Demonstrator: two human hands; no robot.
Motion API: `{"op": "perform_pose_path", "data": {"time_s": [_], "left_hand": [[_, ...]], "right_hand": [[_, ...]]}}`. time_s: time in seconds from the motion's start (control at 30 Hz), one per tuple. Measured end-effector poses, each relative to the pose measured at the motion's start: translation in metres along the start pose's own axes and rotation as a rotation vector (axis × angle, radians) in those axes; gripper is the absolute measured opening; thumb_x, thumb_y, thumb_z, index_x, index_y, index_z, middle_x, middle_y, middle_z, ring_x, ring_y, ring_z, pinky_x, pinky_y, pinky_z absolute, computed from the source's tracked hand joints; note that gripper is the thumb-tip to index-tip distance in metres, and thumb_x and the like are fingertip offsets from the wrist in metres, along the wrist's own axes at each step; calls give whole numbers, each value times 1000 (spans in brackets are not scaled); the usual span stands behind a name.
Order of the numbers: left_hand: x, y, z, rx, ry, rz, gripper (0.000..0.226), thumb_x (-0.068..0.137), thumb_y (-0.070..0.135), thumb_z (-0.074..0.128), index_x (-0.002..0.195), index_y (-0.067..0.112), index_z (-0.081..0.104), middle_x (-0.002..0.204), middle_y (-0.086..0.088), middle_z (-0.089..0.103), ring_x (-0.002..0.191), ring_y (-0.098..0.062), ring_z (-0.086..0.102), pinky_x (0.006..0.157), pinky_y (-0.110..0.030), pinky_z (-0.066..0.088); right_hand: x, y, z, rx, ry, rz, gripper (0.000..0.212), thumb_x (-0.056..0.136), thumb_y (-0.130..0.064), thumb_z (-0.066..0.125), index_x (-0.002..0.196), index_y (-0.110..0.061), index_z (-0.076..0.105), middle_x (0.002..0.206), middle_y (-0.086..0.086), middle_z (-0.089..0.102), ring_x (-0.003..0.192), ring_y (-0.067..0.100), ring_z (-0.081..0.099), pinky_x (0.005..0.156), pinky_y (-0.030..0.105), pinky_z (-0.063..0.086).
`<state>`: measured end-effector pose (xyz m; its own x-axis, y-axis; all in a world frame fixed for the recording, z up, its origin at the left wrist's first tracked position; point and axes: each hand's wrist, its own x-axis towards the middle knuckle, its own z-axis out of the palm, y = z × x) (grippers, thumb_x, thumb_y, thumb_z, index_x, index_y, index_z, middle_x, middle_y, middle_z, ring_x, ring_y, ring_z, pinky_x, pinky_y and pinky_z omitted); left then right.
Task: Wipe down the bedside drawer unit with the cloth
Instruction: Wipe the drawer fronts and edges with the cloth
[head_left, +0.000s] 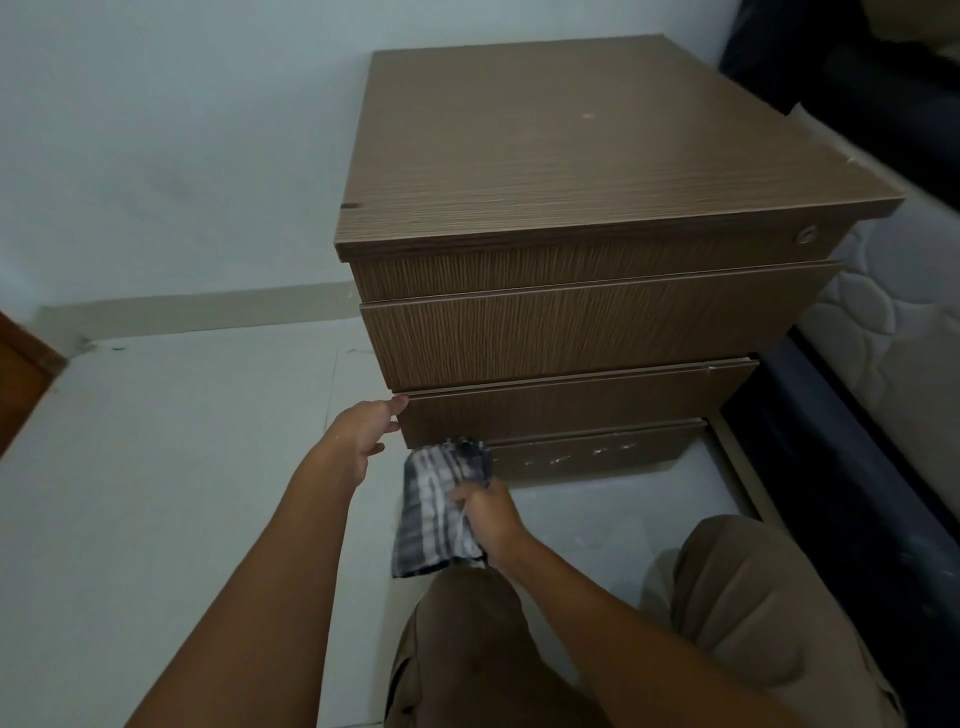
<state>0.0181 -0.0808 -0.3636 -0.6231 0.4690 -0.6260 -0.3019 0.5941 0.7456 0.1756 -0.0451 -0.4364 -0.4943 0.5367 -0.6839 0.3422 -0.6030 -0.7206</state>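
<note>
Nearest the camera, at the bottom edge, two knees in brown trousers (753, 597) rise from the pale floor (182, 493), and both bare forearms reach forward from there. Just beyond the knees, the right hand (491, 512) is clamped on a plaid cloth (441, 506), grey and white with darker bands. Its fingers are curled into the fabric near the middle. The upper end of the cloth is pressed against the left end of the lowest drawer front (597, 457), while the lower end hangs down toward the trousers. That drawer front carries pale smudges along its width.

Slightly further on and to the left, the left hand (363, 434) rests at the left corner of the bedside drawer unit (597, 322). Its fingers are loosely spread, with the fingertips touching the upper edge of the second drawer from the bottom (571, 410); it grips nothing. The two hands are apart, the left one higher and to the left of the cloth.

Above them the wood-grain unit rises in stacked drawer fronts, the uppermost with a small round lock (806, 235) near its right end. Its flat top (597, 140) is bare, with a chipped right edge. To the right a white quilted mattress (893, 322) lies on a dark bed frame (857, 467), just beside the unit. Behind and to the left stands a pale wall (182, 130) with a light skirting strip (208, 312).
</note>
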Motion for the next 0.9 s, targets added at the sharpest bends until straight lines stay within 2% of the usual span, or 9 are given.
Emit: {"op": "perform_pose_path", "data": {"time_s": [0.07,0.17,0.27,0.37,0.47,0.63,0.73,0.83,0.9], "left_hand": [[1,-3,3,-18,21,-5,54,97,41,54,142,12,45,145,-7,51,125,-25,48,102,-43,30],[-2,-6,10,-63,67,-2,57,97,42,53,144,13,42,147,-8,49,135,-32,43,111,-49,27],[-9,-7,16,-103,129,-3,59,95,46,54,143,13,43,144,-7,51,131,-32,48,109,-47,33],[-12,-10,19,-97,238,22,61,92,49,58,136,8,50,136,-11,58,119,-32,56,104,-44,45],[-16,-15,25,-77,342,44,57,93,47,57,130,4,54,131,-12,62,116,-33,60,99,-43,49],[-30,-40,52,-83,357,105,36,95,37,58,115,7,60,121,-14,63,112,-34,59,100,-48,47],[-15,-60,65,-54,345,103,45,94,36,60,127,6,56,128,-17,59,116,-37,55,100,-50,47],[4,-73,79,-36,349,89,52,93,33,61,135,4,49,137,-18,54,122,-40,51,101,-50,45],[16,-77,87,-33,364,97,56,93,32,61,138,1,46,137,-19,53,122,-42,51,100,-50,46]], "right_hand": [[-2,-7,-29,82,49,-12,36,83,-3,53,119,0,52,93,14,64,80,29,64,64,33,55],[-8,-19,-73,204,130,0,39,82,-7,55,119,5,56,105,23,68,95,40,67,84,53,55],[-23,-29,-109,339,156,-20,39,84,-18,55,119,0,58,105,24,70,94,41,69,78,52,57],[-36,-39,-141,434,198,-99,50,82,-29,67,123,-2,54,104,23,71,89,39,71,72,51,59],[-47,-50,-167,442,291,-192,59,77,-28,78,120,-3,46,103,23,70,82,37,72,74,55,58],[-59,-69,-208,172,430,-282,67,78,-29,77,130,1,47,101,12,64,76,25,68,72,36,56],[-53,-77,-229,3,485,-315,63,80,-31,74,129,-1,49,100,8,61,84,25,64,81,37,55],[-39,-75,-245,-149,491,-326,49,81,-29,73,121,-5,58,86,1,64,79,21,66,79,36,56],[-27,-67,-252,-252,477,-349,34,82,-25,72,111,-9,64,88,4,68,83,23,68,83,40,56]]}}
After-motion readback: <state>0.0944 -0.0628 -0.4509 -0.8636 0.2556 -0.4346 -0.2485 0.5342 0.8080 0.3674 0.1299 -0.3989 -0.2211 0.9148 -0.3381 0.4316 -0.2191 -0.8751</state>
